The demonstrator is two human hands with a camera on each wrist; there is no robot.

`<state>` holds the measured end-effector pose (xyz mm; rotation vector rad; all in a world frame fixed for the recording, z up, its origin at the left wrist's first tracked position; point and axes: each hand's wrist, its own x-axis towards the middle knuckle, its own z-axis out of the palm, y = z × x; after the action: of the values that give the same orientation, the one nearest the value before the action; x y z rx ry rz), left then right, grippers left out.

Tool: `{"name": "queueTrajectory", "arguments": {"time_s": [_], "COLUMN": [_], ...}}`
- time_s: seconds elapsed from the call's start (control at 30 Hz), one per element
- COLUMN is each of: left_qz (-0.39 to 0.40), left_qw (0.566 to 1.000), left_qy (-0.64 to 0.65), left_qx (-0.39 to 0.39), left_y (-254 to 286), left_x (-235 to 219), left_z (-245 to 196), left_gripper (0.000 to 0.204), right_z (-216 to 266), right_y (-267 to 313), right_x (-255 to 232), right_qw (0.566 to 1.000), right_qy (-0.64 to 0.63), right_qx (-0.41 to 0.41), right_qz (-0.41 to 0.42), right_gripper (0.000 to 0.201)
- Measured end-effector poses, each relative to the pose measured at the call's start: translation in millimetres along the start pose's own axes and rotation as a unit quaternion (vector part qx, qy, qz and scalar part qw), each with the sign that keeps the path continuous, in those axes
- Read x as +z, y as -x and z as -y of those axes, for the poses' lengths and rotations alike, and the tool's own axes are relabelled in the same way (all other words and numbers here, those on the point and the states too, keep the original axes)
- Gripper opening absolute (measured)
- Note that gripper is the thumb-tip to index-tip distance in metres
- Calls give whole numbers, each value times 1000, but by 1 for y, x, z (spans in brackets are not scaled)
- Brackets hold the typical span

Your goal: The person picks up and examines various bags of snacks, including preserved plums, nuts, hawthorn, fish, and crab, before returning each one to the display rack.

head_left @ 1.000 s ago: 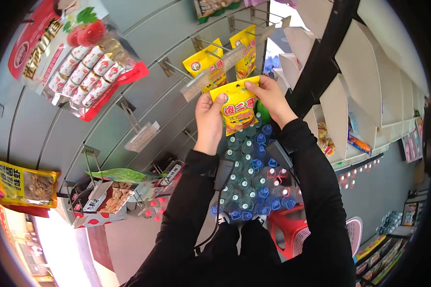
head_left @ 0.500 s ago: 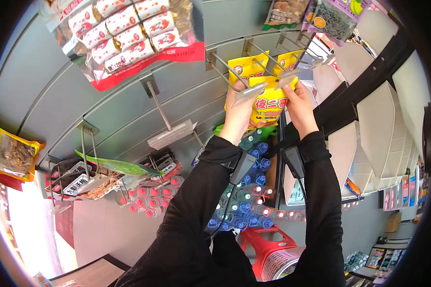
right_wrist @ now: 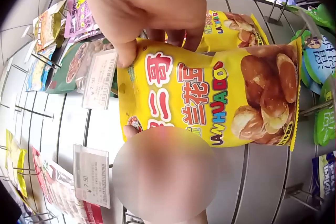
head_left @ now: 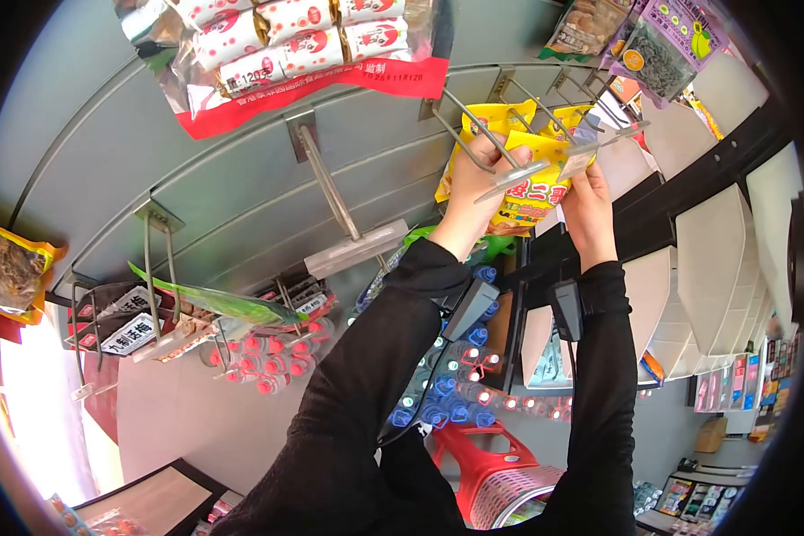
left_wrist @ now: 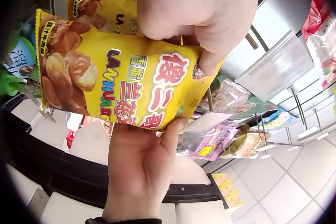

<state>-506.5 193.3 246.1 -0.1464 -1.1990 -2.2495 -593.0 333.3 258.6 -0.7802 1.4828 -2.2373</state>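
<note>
A yellow snack bag (head_left: 534, 207) with red lettering and pictured beans is held upright at a wall hook. My left hand (head_left: 479, 189) pinches its upper left corner, thumb on the front and fingers behind. At the opposite upper corner my right hand (head_left: 588, 211) grips the bag, with the thumb (right_wrist: 126, 51) on its printed face. The hook's clear price-tag holder (head_left: 513, 179) overlaps the bag's top in the head view. Behind it hangs another yellow bag (left_wrist: 107, 14) of the same kind, partly hidden by the held one and my left hand.
A neighbouring metal hook (head_left: 329, 183) juts from the slatted wall, its tag holder (head_left: 355, 248) in front. A large candy bag (head_left: 317, 76) hangs above. White shelf dividers (head_left: 719, 259) stand at the right. Below are bottles (head_left: 451, 393) and a red plastic stool (head_left: 482, 460).
Both hands have carried the yellow bag up to the hook where similar bags hang. The head view has turned, with the wall nearer. Both hands still grip the bag.
</note>
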Motion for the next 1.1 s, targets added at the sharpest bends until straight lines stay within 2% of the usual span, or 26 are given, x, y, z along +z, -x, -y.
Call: {"name": "queueTrajectory", "arguments": {"time_s": [0.17, 0.33, 0.43, 0.57, 0.67, 0.77, 0.87, 0.93, 0.97, 1.0, 1.07, 1.1], "left_qz": [4, -13, -23, -28, -45, -55, -59, -69, -54, -44, -80, -104], "left_qw": [1000, 1000, 999, 999, 997, 995, 989, 982, 980, 980, 968, 964], "left_qy": [28, -18, -1, -27, -30, -62, -110, -163, -183, -183, -201, -216], "left_qx": [10, 20, 23, 26, 55, 49, 74, 66, 64, 60, 129, 117], "left_y": [-5, 0, 2, -2, -5, -11, -14, -10, -3, 5, 28, 44], "left_x": [0, 3, 6, 3, 1, -6, -15, -15, -14, -15, -15, -17], "left_z": [3, -4, -9, -1, 1, 3, 11, 11, 7, 7, 11, 12], "left_gripper": [15, 16, 17, 14, 12, 13, 16, 19, 27, 27, 38, 41], "right_z": [-1, -4, -5, -8, -18, -27, -31, -38, -33, -33, -30, -34], "right_y": [-5, -4, -4, -8, -16, -30, -41, -45, -36, -24, 14, 39], "right_x": [4, 7, 8, 9, 8, 8, 8, -1, 6, 7, 5, 1], "right_qw": [1000, 1000, 1000, 999, 998, 996, 993, 987, 985, 984, 973, 978], "right_qy": [10, -7, -11, 13, 26, 48, 72, 114, 93, 92, 144, 125], "right_qx": [-10, -10, -6, -11, -19, -20, -30, -42, -72, -75, -57, -38], "right_qz": [-13, -10, -8, -28, -50, -77, -84, -102, -125, -135, -170, -164], "right_gripper": [23, 22, 22, 20, 18, 17, 16, 22, 30, 30, 31, 34]}}
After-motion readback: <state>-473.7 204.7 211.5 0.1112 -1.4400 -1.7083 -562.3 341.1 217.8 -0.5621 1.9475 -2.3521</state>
